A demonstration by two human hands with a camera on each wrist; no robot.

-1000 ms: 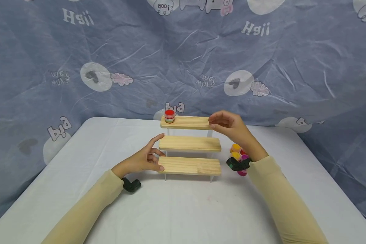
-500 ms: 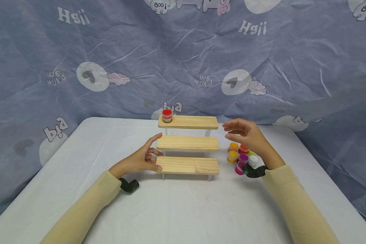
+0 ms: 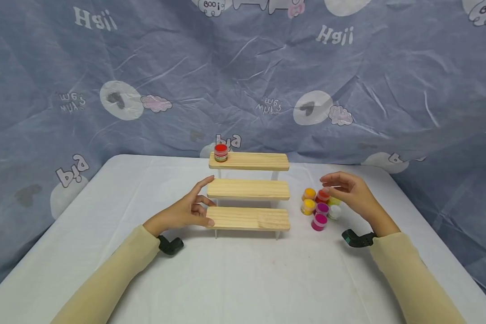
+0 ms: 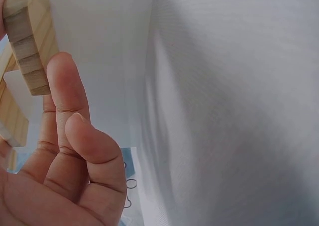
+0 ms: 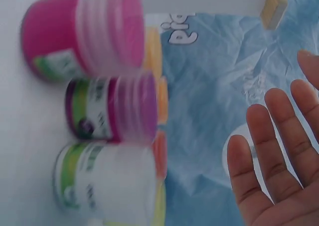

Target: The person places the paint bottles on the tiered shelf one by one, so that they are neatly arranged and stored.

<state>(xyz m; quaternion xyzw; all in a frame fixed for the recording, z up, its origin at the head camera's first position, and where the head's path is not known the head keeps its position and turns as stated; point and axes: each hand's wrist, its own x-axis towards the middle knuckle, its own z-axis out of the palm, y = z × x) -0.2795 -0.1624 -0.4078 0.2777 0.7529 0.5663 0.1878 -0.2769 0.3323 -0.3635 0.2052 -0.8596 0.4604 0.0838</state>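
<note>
Wrinkled blue cloth printed with cartoon patches is hanging behind a white table, on which a three-step wooden shelf is standing. A red-lidded jar is sitting at the left end of the shelf's top step.

From the head view, the left hand is resting against the left end of the shelf, its thumb touching the bottom step and a straight finger reaching up to the middle one; nothing is being gripped. The right hand is hovering over a cluster of small paint jars just right of the shelf, its fingers loosely bent above the far jars and apart from them, as far as this view is showing. Black wrist mounts are showing at both cuffs.

The left wrist view is adding what the head view is missing: the end grain of a wooden step with a fingertip lying right against it, the other fingers relaxed.

The right wrist view is showing the jars close up and blurred: a pink jar, a purple jar and a white jar in a row, with orange and yellow ones behind. The right hand's fingers are spread and holding nothing, well clear of the jars here.
</note>
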